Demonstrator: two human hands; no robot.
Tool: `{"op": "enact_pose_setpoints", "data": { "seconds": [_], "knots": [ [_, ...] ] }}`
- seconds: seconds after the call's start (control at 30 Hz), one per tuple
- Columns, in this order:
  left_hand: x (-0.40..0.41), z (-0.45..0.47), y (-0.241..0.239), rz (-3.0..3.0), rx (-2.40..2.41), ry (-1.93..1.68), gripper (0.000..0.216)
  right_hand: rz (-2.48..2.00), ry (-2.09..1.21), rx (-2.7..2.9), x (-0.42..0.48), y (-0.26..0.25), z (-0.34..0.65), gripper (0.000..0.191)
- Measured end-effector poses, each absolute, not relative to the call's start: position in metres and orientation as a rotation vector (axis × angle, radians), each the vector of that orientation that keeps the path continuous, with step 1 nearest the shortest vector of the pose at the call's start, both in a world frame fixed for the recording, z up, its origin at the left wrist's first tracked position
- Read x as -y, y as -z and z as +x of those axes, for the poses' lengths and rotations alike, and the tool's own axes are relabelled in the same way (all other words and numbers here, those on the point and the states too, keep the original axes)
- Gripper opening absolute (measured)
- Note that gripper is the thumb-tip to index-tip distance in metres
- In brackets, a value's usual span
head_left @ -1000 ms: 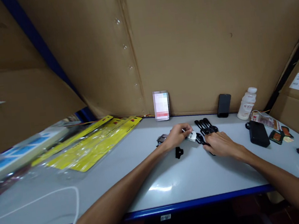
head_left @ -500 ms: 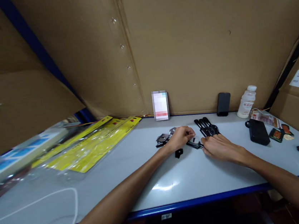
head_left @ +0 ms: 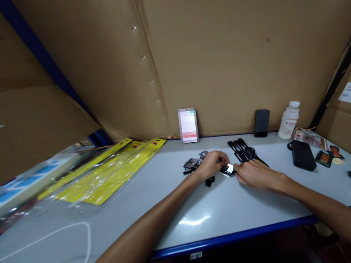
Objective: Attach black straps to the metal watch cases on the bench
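Clamped with the right grip (head_left: pixel 256 175) on a slim black holder (head_left: pixel 224 170), mostly hidden under curled fingers. Bent over the opposite end with the left grip (head_left: pixel 212 164), thumb and fingertips drawn in close; impossible to make out whether pinched on metal or only resting against it.

Showing a bright metal plate (head_left: pixel 230 168) in the gap between both hands now, in place of the mostly dark outline of half a second ago. Sitting nearer the right fingertips, and lower over the desk (head_left: pixel 229 210), than a second ago. Overlapping the black holder as seen from above, though too small to judge as seated or merely laid on. Suggesting, at a guess, a fitting of metal against holder, with alignment of the two as the point to mind.

Small, flat and shiny in the case of the plate, reflecting almost white, with a dark spot toward its left side. Narrow, dark and glossy in the case of the holder, with no slots or screws readable at this size. Surrounded on the desk by loose metal pieces (head_left: pixel 192 163) left of the left hand, a small black part (head_left: pixel 210 181) just below that wrist, and a cluster of black-handled pieces (head_left: pixel 239 148) beyond the right hand.
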State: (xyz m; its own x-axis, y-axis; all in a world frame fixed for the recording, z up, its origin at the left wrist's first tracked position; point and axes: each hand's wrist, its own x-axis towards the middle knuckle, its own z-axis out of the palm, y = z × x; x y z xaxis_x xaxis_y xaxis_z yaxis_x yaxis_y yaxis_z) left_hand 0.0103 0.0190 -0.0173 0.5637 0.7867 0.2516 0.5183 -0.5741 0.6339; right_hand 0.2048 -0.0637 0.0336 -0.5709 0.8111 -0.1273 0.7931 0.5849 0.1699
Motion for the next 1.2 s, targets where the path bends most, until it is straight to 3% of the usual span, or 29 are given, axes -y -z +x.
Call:
{"op": "enact_pose_setpoints", "data": {
  "seconds": [0.23, 0.43, 0.7, 1.2],
  "knots": [
    [-0.025, -0.004, 0.01, 2.227, -1.134, -0.864, 0.021, 1.407, -0.098, -2.647, 0.063, -0.035, 0.204, 0.035],
    [-0.03, -0.017, 0.004, 2.271, -1.223, -0.909, 0.021, 1.633, -0.176, -2.616, 0.065, -0.023, 0.191, 0.05],
    [-0.024, -0.008, 0.008, 2.405, -1.188, -0.819, 0.023, 1.683, -0.163, -2.637, 0.06, -0.016, 0.186, 0.037],
    [-0.021, -0.009, 0.007, 2.532, -1.164, -0.807, 0.024, 1.613, -0.14, -2.637, 0.054, -0.02, 0.197, 0.037]
  ]
}}
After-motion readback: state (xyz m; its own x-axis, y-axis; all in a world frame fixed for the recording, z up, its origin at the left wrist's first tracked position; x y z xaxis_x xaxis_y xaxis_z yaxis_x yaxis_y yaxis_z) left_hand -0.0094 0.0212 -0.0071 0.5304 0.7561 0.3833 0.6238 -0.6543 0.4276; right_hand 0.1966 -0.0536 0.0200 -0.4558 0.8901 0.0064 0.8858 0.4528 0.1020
